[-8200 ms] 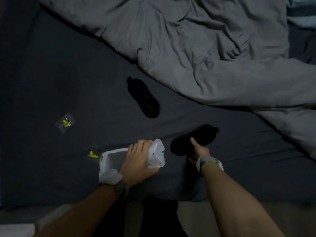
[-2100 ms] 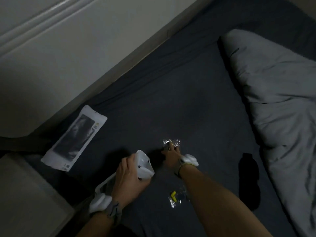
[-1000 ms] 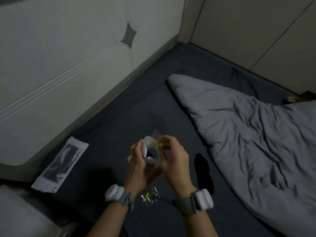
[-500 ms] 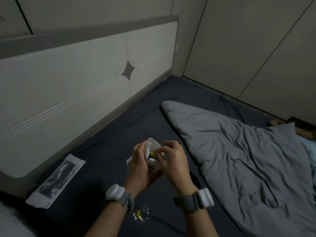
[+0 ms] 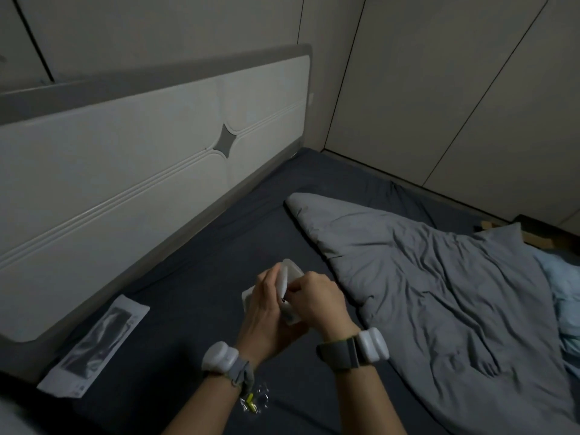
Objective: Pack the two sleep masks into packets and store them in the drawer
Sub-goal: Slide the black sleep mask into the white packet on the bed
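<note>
Both hands grip one white packet (image 5: 290,279) over the bed (image 5: 201,262): left hand (image 5: 266,312) wraps its body, right hand (image 5: 317,304) pinches its mouth, long axis pointing up and away.

A crumpled grey duvet (image 5: 439,293) is lying across the dark navy bedsheet (image 5: 194,262). A padded white headboard (image 5: 125,189) is standing behind. A small clear plastic sachet holding yellow earplugs (image 5: 252,400) is resting on the sheet.
</note>
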Motion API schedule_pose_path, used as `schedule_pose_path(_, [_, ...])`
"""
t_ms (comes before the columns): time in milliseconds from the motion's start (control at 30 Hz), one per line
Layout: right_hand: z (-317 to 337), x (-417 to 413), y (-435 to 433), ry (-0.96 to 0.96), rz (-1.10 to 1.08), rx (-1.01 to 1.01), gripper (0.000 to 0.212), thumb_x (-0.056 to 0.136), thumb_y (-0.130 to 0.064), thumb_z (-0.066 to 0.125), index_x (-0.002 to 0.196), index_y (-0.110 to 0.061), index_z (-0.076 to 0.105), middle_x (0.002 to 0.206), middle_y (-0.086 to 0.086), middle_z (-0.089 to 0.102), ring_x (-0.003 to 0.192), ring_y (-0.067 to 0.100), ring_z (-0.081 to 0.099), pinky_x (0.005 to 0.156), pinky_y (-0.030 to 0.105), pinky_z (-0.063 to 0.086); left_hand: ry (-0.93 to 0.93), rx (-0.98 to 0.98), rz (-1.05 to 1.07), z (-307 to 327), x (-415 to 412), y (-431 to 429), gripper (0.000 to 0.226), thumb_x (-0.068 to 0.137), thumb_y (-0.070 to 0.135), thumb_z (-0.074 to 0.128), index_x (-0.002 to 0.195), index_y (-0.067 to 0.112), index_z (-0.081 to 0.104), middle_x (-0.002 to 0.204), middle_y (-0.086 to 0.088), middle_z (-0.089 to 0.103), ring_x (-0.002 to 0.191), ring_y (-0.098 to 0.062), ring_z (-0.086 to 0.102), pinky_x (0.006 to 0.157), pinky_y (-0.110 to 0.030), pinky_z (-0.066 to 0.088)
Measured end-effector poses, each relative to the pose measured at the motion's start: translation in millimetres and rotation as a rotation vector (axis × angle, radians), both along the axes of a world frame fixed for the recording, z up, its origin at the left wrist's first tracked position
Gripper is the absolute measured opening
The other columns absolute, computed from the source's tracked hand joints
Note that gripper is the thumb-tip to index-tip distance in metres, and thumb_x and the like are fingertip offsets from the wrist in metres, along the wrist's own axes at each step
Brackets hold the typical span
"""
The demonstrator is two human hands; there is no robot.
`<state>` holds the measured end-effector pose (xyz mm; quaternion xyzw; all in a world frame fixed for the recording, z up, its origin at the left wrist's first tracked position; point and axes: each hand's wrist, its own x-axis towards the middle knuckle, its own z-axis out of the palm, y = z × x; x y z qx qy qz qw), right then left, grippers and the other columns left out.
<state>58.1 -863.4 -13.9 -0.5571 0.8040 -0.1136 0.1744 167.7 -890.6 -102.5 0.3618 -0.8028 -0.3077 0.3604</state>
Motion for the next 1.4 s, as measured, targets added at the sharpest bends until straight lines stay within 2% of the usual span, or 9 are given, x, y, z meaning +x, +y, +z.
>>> schedule_pose_path(267, [-9,-3,3,-0.006,-0.071,0.004,0.018,0.083,-0.031,0.056,0.082,-0.025,0.073,0.079,-0.002,0.061,0.070,0.021,0.057,0.062,0.029,0.044,-0.089,0.002,-0.012,-5,-2,4,0.112,0.067,0.052,0.074,0.149,0.022,0.004,0.151,-0.003,0.018,0.136,0.000,0.016,0.105,-0.027,0.024])
schedule_pose_path(400, [-8,-4,3,0.008,-0.018,0.043,0.018,0.085,-0.031,0.058,0.090,-0.025,0.074,0.081,0.000,0.058,0.069,0.020,0.052,0.063,0.028,0.039,-0.094,0.032,-0.032,-2,-4,6,0.117,0.067,0.051,0.078,0.152,0.020,0.002,0.148,0.005,0.016,0.132,0.004,0.015,0.104,-0.003,0.003])
schedule_pose_path(500, [-12,-9,1,0.004,-0.010,0.144,0.025,0.084,-0.039,0.059,0.098,-0.025,0.074,0.092,0.002,0.064,0.073,0.020,0.052,0.068,0.029,0.040,-0.054,0.027,-0.045,-2,-5,10,0.113,0.066,0.055,0.075,0.149,0.024,0.005,0.144,0.006,0.021,0.134,-0.006,0.026,0.106,-0.013,0.017])
schedule_pose_path(633, [-12,-11,2,-0.029,-0.001,0.113,0.027,0.084,-0.040,0.054,0.092,-0.022,0.073,0.083,0.002,0.058,0.072,0.023,0.052,0.068,0.028,0.040,-0.081,0.064,-0.041,-8,-6,6,0.119,0.066,0.054,0.076,0.150,0.028,-0.004,0.142,0.016,0.013,0.132,0.003,0.017,0.101,-0.008,0.010])
schedule_pose_path(767, [-17,-10,0,-0.083,0.038,0.273,0.039,0.092,-0.042,0.041,0.105,-0.020,0.071,0.106,0.007,0.067,0.079,0.024,0.054,0.073,0.031,0.042,-0.094,0.081,-0.054,-9,-7,3,0.121,0.063,0.054,0.075,0.152,0.023,-0.002,0.148,0.002,0.020,0.131,-0.001,0.021,0.104,-0.024,0.026])
schedule_pose_path(900, [-18,-22,0,-0.097,0.108,0.387,0.034,0.088,-0.044,0.045,0.101,-0.024,0.070,0.093,0.001,0.063,0.081,0.021,0.058,0.077,0.033,0.049,-0.102,0.059,-0.088,-11,-10,4,0.117,0.065,0.053,0.075,0.147,0.038,-0.007,0.149,0.002,0.019,0.132,0.000,0.020,0.103,-0.023,0.024])
schedule_pose_path(1033, [-19,-32,0,-0.122,-0.001,0.164,0.028,0.082,-0.051,0.049,0.077,-0.028,0.063,0.086,-0.001,0.063,0.081,0.024,0.062,0.070,0.031,0.048,-0.076,0.106,-0.034,-10,-19,-3,0.117,0.066,0.055,0.072,0.151,0.027,-0.003,0.146,0.000,0.019,0.134,-0.005,0.024,0.104,-0.030,0.034])
schedule_pose_path(1167, [-11,-44,8,-0.307,0.001,-0.002,0.031,0.083,-0.053,0.058,0.101,-0.032,0.072,0.097,-0.005,0.073,0.089,0.013,0.067,0.079,0.033,0.055,0.080,0.302,0.080,-3,-23,-12,0.117,0.059,0.061,0.074,0.148,0.036,0.003,0.136,0.011,0.024,0.125,-0.019,0.042,0.095,-0.043,0.051])
schedule_pose_path(1400, [-16,-56,16,-0.186,-0.128,-0.322,0.020,0.081,-0.015,0.066,0.097,-0.024,0.073,0.087,-0.008,0.072,0.089,0.015,0.066,0.078,0.032,0.052,0.166,0.501,-0.005,20,-28,-24,0.128,0.056,0.051,0.085,0.152,0.035,0.003,0.142,0.008,0.026,0.130,-0.012,0.036,0.106,-0.036,0.041])
